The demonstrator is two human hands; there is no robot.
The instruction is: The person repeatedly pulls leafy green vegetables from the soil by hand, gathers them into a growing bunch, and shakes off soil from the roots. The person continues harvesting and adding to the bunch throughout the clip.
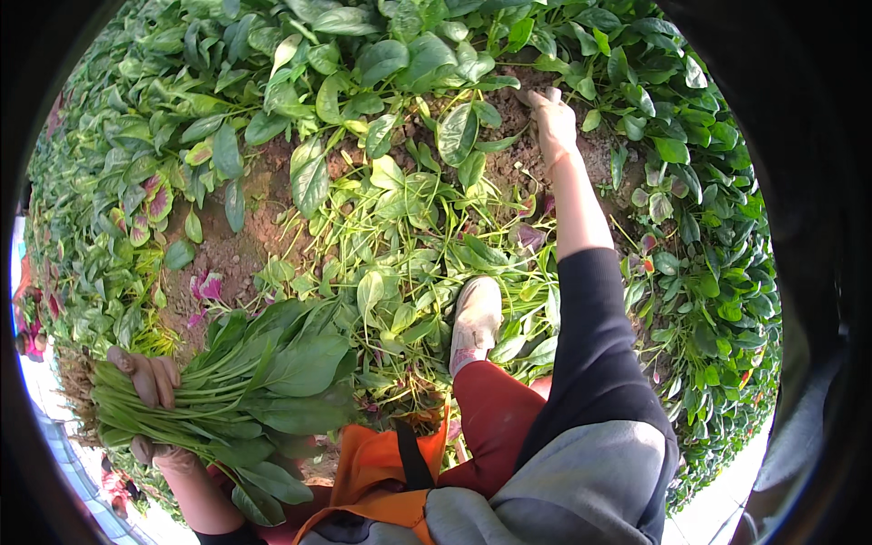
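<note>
My left hand (151,392), at the lower left, grips a large bunch of leafy greens (231,388) by the stems. The roots (78,395) point left and the broad leaves spread to the right. My right hand (553,116) reaches out to the upper right, low over bare brown soil (507,109) beside standing green plants (599,41). Its fingers are bent, with the tips partly hidden, and whether anything is between them cannot be seen. Loose greens with pale stems (409,211) lie between my hands.
Dense leafy plants (708,204) border the soil on the right, with more (102,177) at the left. My shoe (477,317) stands among the cut or fallen greens. A few purple-and-green leaves (208,286) grow near the bunch. An orange cloth (368,463) hangs at my waist.
</note>
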